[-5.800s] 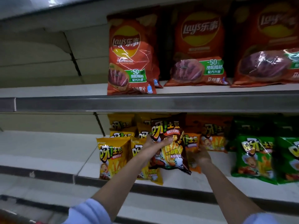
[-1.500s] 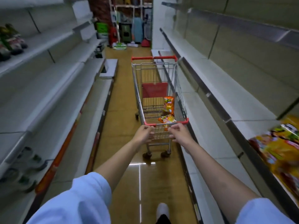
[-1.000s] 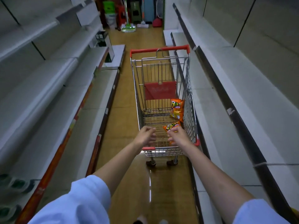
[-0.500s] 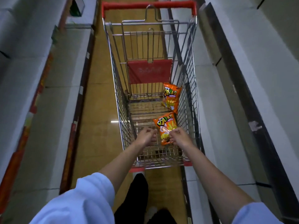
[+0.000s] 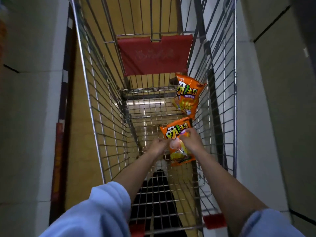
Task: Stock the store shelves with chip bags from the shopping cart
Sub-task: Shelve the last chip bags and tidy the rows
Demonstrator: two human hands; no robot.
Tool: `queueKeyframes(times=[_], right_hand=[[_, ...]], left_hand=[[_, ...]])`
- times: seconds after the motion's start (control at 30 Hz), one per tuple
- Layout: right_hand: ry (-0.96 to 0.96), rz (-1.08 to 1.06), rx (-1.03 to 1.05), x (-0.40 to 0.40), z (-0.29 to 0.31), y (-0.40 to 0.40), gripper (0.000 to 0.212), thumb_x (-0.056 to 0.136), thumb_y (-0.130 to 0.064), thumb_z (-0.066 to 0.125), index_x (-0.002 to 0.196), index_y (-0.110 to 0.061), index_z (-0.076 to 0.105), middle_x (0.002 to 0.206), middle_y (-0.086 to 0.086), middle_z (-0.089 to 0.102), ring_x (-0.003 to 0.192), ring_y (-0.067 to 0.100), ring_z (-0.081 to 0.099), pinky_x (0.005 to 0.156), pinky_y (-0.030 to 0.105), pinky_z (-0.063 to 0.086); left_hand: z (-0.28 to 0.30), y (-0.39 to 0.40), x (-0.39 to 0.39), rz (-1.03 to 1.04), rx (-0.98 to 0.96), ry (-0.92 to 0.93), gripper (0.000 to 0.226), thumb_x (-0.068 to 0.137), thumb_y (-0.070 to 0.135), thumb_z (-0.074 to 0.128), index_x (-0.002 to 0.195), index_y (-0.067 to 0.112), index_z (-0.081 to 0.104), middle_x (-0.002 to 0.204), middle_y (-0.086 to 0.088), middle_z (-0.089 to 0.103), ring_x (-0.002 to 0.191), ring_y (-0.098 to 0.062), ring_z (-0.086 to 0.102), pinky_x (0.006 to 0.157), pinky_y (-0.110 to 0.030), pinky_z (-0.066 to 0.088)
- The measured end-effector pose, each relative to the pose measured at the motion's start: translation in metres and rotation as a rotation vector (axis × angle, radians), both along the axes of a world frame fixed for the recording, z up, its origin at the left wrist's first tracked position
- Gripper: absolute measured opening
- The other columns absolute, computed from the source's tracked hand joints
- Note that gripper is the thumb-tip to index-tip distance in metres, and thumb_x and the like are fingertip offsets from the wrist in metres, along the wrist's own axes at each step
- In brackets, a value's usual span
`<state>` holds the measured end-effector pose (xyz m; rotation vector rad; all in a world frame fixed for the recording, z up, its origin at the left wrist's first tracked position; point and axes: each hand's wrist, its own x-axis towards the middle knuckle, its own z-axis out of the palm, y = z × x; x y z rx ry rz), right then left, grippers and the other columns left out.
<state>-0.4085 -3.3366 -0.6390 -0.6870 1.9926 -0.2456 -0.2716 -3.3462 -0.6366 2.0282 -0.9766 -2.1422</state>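
I look straight down into a wire shopping cart (image 5: 109,106). Two orange chip bags lie in it. The near chip bag (image 5: 177,151) lies flat on the cart floor; my right hand (image 5: 189,141) grips its upper part, and my left hand (image 5: 158,145) pinches its left edge. The far chip bag (image 5: 188,96) leans against the cart's right wall, untouched. Both arms reach deep into the basket.
A red child-seat flap (image 5: 153,55) closes the cart's far end. White shelf bases (image 5: 30,117) run along the left and shelf bases (image 5: 256,117) along the right of the narrow yellow-floored aisle. The red corner bumper (image 5: 212,220) marks the cart's near edge.
I turned from the shelf to the cart, pulled it close and leaned over it. Both hands went from the cart's rim down into the basket and took hold of the near chip bag.
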Motion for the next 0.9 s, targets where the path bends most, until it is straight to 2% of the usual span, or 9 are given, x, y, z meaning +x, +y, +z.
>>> queueKeyframes(times=[0.1,0.17,0.23,0.37,0.5,0.6,0.7,0.8,0.9], right_hand=[[0.018,-0.029,0.076,-0.002,-0.027,-0.005,0.067,0.085,-0.022,0.068,0.143,-0.014,0.035,0.142,0.014,0.042,0.128,0.034,0.044,0.106,0.043,0.039],[-0.002,-0.061,0.117,-0.003,-0.038,-0.007,0.080,0.081,-0.026,0.072,0.147,-0.017,0.028,0.143,0.014,0.039,0.130,0.035,0.042,0.107,0.044,0.037],[-0.019,-0.069,0.131,-0.005,-0.045,-0.011,0.081,0.082,-0.032,0.071,0.147,-0.018,0.026,0.143,0.012,0.042,0.130,0.034,0.042,0.107,0.044,0.036],[-0.063,-0.003,0.182,-0.006,-0.053,-0.028,0.086,0.083,-0.053,0.065,0.150,-0.021,0.022,0.147,0.009,0.044,0.131,0.034,0.045,0.108,0.046,0.037],[-0.079,-0.062,0.087,0.000,-0.050,-0.052,0.086,0.083,-0.052,0.063,0.150,-0.020,0.019,0.143,0.009,0.048,0.128,0.034,0.048,0.105,0.049,0.039],[0.010,-0.199,-0.070,-0.003,-0.047,-0.075,0.084,0.081,-0.048,0.068,0.147,-0.017,0.026,0.140,0.011,0.049,0.129,0.035,0.047,0.104,0.052,0.041],[0.041,-0.359,-0.148,-0.013,-0.049,-0.100,0.094,0.078,-0.041,0.075,0.150,-0.015,0.020,0.145,0.015,0.042,0.135,0.037,0.038,0.109,0.056,0.034],[0.091,-0.446,-0.112,-0.024,-0.056,-0.126,0.100,0.074,-0.039,0.079,0.150,-0.015,0.018,0.146,0.021,0.039,0.136,0.041,0.035,0.110,0.056,0.032],[0.094,-0.563,-0.064,-0.027,-0.065,-0.144,0.100,0.074,-0.035,0.080,0.150,-0.017,0.017,0.145,0.025,0.037,0.136,0.042,0.034,0.111,0.054,0.031]], left_hand=[[-0.026,-0.011,-0.010,0.049,0.075,0.014,0.049,0.092,0.043,0.057,0.124,0.006,0.053,0.119,-0.005,0.058,0.109,-0.022,0.053,0.091,-0.033,0.042],[-0.035,-0.015,-0.014,0.130,0.127,0.052,0.038,0.093,0.035,0.059,0.115,0.004,0.060,0.105,-0.006,0.062,0.095,-0.020,0.057,0.087,-0.033,0.043],[-0.045,-0.020,-0.013,0.204,0.178,0.094,0.038,0.084,0.040,0.068,0.102,0.007,0.066,0.092,-0.009,0.068,0.080,-0.021,0.062,0.088,-0.038,0.050],[-0.047,-0.029,-0.008,0.359,0.236,0.135,0.032,0.078,0.027,0.077,0.101,0.007,0.067,0.085,-0.011,0.073,0.066,-0.021,0.070,0.054,-0.029,0.056],[-0.042,-0.049,-0.004,0.436,0.101,0.091,0.040,0.074,0.011,0.080,0.111,0.004,0.064,0.108,-0.017,0.070,0.088,-0.030,0.069,0.069,-0.036,0.058],[-0.034,-0.068,-0.001,0.437,0.066,0.131,0.041,0.073,0.011,0.080,0.110,0.008,0.064,0.106,-0.015,0.071,0.084,-0.028,0.071,0.069,-0.037,0.058],[-0.023,-0.082,0.003,0.427,0.035,0.180,0.039,0.073,0.012,0.080,0.107,0.015,0.062,0.102,-0.010,0.072,0.082,-0.024,0.071,0.063,-0.034,0.058],[-0.020,-0.093,0.010,0.415,0.002,0.215,0.045,0.071,0.013,0.082,0.111,0.016,0.061,0.107,-0.011,0.072,0.088,-0.025,0.072,0.067,-0.035,0.059],[-0.023,-0.097,0.023,0.393,-0.029,0.242,0.034,0.077,0.007,0.076,0.103,0.020,0.061,0.103,-0.007,0.072,0.087,-0.022,0.071,0.074,-0.036,0.059]])
